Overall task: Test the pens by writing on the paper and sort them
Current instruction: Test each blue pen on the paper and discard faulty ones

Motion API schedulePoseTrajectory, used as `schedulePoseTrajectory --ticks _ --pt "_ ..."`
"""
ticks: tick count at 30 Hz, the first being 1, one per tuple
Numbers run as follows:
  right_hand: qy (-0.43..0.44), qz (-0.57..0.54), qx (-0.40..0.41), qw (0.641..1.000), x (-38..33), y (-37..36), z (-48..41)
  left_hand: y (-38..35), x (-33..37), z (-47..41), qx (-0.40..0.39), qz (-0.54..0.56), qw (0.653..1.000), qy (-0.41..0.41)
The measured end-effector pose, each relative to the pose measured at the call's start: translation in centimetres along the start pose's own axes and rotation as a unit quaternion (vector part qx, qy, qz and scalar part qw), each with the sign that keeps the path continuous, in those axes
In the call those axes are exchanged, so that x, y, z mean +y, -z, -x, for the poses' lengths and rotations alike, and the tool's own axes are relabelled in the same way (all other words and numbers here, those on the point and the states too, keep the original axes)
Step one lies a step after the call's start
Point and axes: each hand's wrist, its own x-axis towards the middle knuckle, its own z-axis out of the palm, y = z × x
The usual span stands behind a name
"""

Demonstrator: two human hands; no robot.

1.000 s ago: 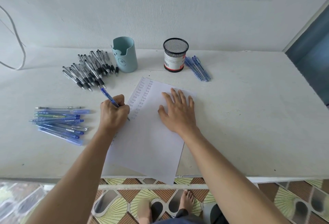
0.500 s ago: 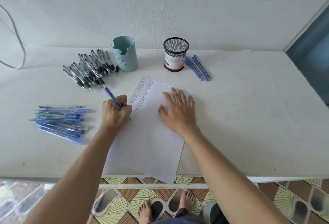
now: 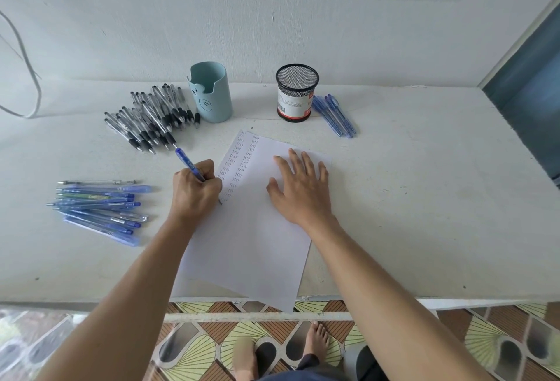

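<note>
On the white bench (image 3: 424, 199) we see a white sheet of paper (image 3: 251, 247) lying askew near the front edge, its nearest corner hanging over that edge. Its far left corner carries two columns of small handwritten words.

The left hand (image 3: 195, 191) is curled around a blue click pen (image 3: 189, 165), grasping it in a writing grip. The barrel slants up and away toward the bench's far left, and the tip meets the sheet at its left margin, just below the first column. The right hand (image 3: 300, 189) lies flat on the sheet's right half with the fingers straight and spread, pressing the paper down. The two hands are apart, with the written columns between them.

Toward the far left corner lies a heap of black-gripped clear pens (image 3: 151, 120), just beside a pale blue plastic pen cup (image 3: 210, 93) that stands upright. Right of it, near the back edge, stands a black wire-mesh pen cup (image 3: 297, 93), and a few blue capped pens (image 3: 333, 115) lie against its right side. Near the left edge, left of the writing hand, a bundle of blue pens (image 3: 100, 208) lies roughly parallel to the front edge, with one thin clear pen at its far side.

A grey cable (image 3: 30, 77) loops down the wall at the far left. Below the front edge we see patterned floor tiles (image 3: 212, 347) and bare feet (image 3: 316, 341).
</note>
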Motion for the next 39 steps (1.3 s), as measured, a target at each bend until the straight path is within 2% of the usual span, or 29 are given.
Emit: schedulePoseTrajectory --ticks 2,6,8,11,18,21,24,26,30,33,35,37,39 --pt "0.001 -0.001 0.0 1.0 0.0 0.0 0.0 0.2 -0.1 -0.2 0.017 0.057 0.997 0.043" --pt "0.0 -0.001 0.001 1.0 0.0 0.0 0.0 0.2 -0.4 -0.6 0.025 0.223 0.972 0.065" --pt "-0.001 -0.002 0.001 1.0 0.0 0.0 0.0 0.1 -0.4 -0.9 0.021 0.214 0.975 0.06" --pt "-0.002 -0.006 0.0 1.0 0.0 0.1 0.0 0.1 -0.2 -1.0 -0.011 0.144 0.989 0.027" --pt "0.0 -0.009 0.002 1.0 0.0 0.0 0.0 0.3 -0.3 -0.8 -0.013 0.154 0.988 0.029" --pt "0.0 -0.023 0.004 1.0 0.0 0.0 0.0 -0.4 0.5 -1.2 -0.041 0.084 0.995 0.031" --pt "-0.009 -0.055 0.016 0.998 0.1 0.2 -0.3 -1.9 1.7 -1.7 -0.101 -0.156 0.982 0.026" --pt "-0.023 -0.09 0.025 0.995 0.3 0.4 -0.5 -3.1 2.6 -1.8 -0.125 -0.229 0.965 0.032" --pt "-0.033 -0.141 0.041 0.989 0.4 0.5 -0.7 -4.9 4.5 -1.4 -0.12 -0.218 0.968 0.045" --pt "-0.036 -0.155 0.046 0.986 0.5 0.4 -0.6 -4.7 4.5 -1.6 -0.124 -0.147 0.979 0.066" --pt "-0.039 -0.167 0.048 0.984 0.5 0.4 -0.6 -3.8 3.8 -2.0 -0.092 -0.129 0.986 0.051" --pt "-0.042 -0.17 0.054 0.983 0.4 0.3 -0.7 -3.0 2.9 -2.3 -0.042 -0.18 0.983 0.0" --pt "-0.047 -0.154 0.049 0.986 0.2 0.3 -0.7 -2.4 1.9 -2.7 -0.071 -0.273 0.959 -0.014"
